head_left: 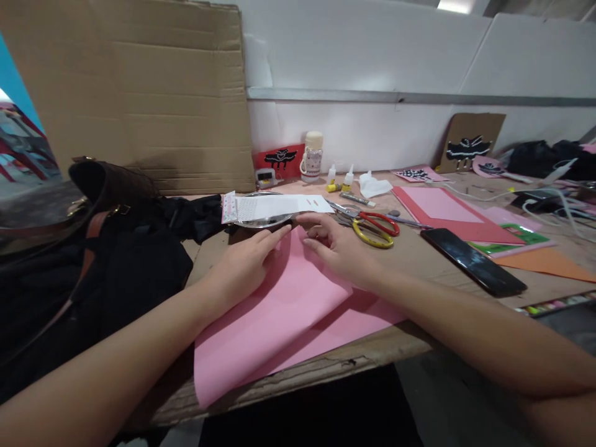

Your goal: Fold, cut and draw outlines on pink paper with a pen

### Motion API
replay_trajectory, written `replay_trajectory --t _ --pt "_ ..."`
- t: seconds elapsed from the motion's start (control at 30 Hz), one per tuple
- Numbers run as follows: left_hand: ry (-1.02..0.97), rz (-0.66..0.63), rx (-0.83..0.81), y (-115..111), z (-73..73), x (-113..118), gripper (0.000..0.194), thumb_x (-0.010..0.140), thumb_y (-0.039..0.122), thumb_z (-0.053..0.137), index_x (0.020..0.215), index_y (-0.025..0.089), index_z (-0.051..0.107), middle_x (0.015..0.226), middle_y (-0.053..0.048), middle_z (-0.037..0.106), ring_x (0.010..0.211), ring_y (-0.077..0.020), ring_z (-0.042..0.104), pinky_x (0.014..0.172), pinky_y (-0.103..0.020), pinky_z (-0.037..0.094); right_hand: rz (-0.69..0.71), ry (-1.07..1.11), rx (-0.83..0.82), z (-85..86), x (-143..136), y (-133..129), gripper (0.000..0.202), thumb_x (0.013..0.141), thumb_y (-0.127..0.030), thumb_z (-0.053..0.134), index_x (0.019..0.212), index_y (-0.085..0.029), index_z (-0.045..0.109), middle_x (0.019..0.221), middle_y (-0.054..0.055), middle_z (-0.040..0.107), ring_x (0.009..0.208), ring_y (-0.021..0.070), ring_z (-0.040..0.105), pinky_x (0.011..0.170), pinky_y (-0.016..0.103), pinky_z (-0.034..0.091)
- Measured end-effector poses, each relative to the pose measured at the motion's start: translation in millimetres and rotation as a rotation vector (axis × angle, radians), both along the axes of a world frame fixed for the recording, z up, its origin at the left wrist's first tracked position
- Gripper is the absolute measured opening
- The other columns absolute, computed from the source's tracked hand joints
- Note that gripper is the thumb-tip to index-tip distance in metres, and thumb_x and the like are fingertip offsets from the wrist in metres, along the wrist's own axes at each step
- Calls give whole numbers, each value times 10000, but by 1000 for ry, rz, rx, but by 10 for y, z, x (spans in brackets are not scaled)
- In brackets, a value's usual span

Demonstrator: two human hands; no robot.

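Observation:
A large sheet of pink paper [274, 310] lies at the table's front edge, one part folded over the other. The curved fold rises toward me, and its lower left corner hangs over the edge. My left hand [246, 261] grips the paper's upper left side, index finger stretched along it and the thumb mostly hidden. At the top corner my right hand [342, 248] has its fingers curled round the paper, with the thumb on the near side. Both hands' fingertips almost meet there.
Behind my hands, a white card [284, 207] rests on a shiny round plate [254, 222]. Scissors [372, 226] with red and yellow handles lie right of it, near a phone [472, 261]. A black bag [116, 298] crowds the left; a bottle [311, 155] stands at the back.

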State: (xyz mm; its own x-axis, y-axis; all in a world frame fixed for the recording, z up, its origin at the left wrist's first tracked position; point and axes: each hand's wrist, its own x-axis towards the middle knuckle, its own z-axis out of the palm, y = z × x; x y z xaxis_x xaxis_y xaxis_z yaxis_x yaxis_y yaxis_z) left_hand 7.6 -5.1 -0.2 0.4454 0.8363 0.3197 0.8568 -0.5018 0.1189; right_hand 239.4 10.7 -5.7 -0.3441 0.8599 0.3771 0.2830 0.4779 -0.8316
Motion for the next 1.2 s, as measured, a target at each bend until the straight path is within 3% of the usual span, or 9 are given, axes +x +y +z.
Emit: replay_trajectory --t 0.2,0.33,0.6,0.7,0.87,1.03,1.2 --pt "-49 -55 16 27 -16 -28 600 1032 83 473 1597 258 574 1408 -87 756 1099 -225 761 921 -307 601 -1 -10 11 -4 19 13 393 1010 -203 615 1401 -237 624 1258 97 741 1041 222 715 831 364 578" --pt "-80 -94 31 33 -26 -33 550 1059 149 533 1599 249 571 1375 -97 768 1067 -230 762 905 -317 610 4 -1 24 -31 27 26 417 998 -197 624 1414 -222 611 1246 104 732 1053 225 707 819 359 567" --pt "-148 -101 71 29 -33 -25 469 1033 158 565 1470 279 686 1344 -70 771 1051 -229 759 910 -331 604 41 34 21 -41 47 27 425 965 -161 625 1373 -279 647 1235 55 731 966 182 689 779 328 541" --pt "-152 -104 64 18 -28 -25 477 1022 149 556 1453 302 693 1329 -62 759 955 -205 761 837 -307 605 53 20 45 -47 54 36 389 964 -176 632 1336 -281 673 1245 51 738 963 180 691 787 329 538" --pt "-151 -117 45 0 18 -19 398 1014 119 544 1333 247 743 1333 -75 752 967 -199 764 859 -296 609 36 0 63 -67 50 48 297 957 -232 674 1250 -271 706 1099 28 773 889 178 694 760 322 529" --pt "-145 -98 26 11 3 -14 356 1013 98 538 1264 231 753 1272 -66 766 938 -195 762 818 -289 607 34 -17 103 -46 39 46 182 932 -155 634 1072 -242 710 1053 25 778 938 185 712 818 324 529" --pt "-135 -81 20 12 -17 -15 332 1026 122 528 1249 227 750 1282 -71 754 936 -199 757 841 -307 610 12 -28 63 -10 27 35 75 980 -272 665 944 -226 712 933 28 762 875 198 685 811 350 516"
